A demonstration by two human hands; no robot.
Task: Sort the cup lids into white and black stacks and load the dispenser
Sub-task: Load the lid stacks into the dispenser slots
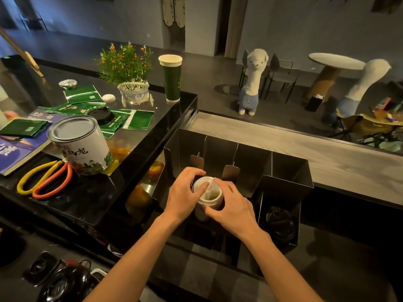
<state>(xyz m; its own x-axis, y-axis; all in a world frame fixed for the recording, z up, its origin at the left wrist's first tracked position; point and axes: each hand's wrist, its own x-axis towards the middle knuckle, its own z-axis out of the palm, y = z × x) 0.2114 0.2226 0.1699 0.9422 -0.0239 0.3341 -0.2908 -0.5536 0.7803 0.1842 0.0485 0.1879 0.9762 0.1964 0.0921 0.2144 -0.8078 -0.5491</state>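
Observation:
A stack of white lids [209, 195] stands in a front slot of the black metal dispenser [290, 171]. My left hand [185, 192] grips the stack from the left, thumb across its top. My right hand [231, 205] grips it from the right, fingers curled round its side. A stack of black lids [280, 223] sits in the slot to the right. One black lid [101, 115] lies on the counter among green packets. Several loose black lids [58, 277] lie at the lower left.
On the black counter [87, 201] to the left stand a tea tin [81, 144], scissors [45, 179], a tall green cup [171, 78] and a potted plant [128, 70]. A wooden ledge [305, 153] runs behind the dispenser.

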